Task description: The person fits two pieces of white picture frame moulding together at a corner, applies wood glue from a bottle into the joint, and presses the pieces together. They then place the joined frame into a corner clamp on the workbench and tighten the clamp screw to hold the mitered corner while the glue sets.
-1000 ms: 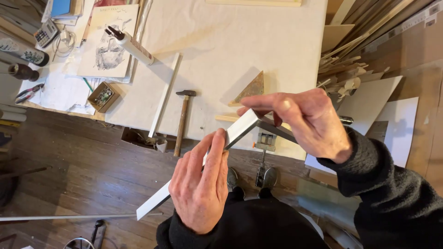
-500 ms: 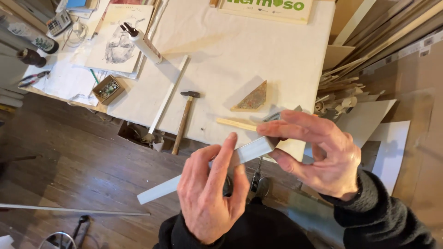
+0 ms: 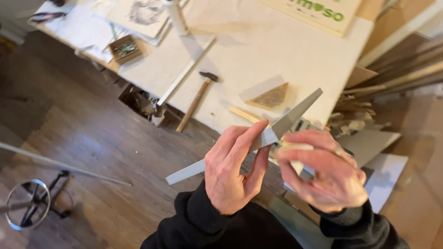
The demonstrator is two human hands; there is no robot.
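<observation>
Left hand (image 3: 233, 173) pinches long flat grey-white moulding strip (image 3: 295, 113), smooth, matte, mitre-cut to point at far end; fingers extended along its face, thumb behind. Strip runs diagonally through left hand, low end past wrist, pointed end rising beyond fingertips. Right hand (image 3: 323, 173) curled, fingertips pressed together on small pale block (image 3: 295, 147), which touches strip just beside left fingertips. Beyond hands, on pale worktable (image 3: 277, 50): wooden-handled hammer (image 3: 196, 99), triangular wood offcut (image 3: 270, 97), thin white strip (image 3: 184, 74).
</observation>
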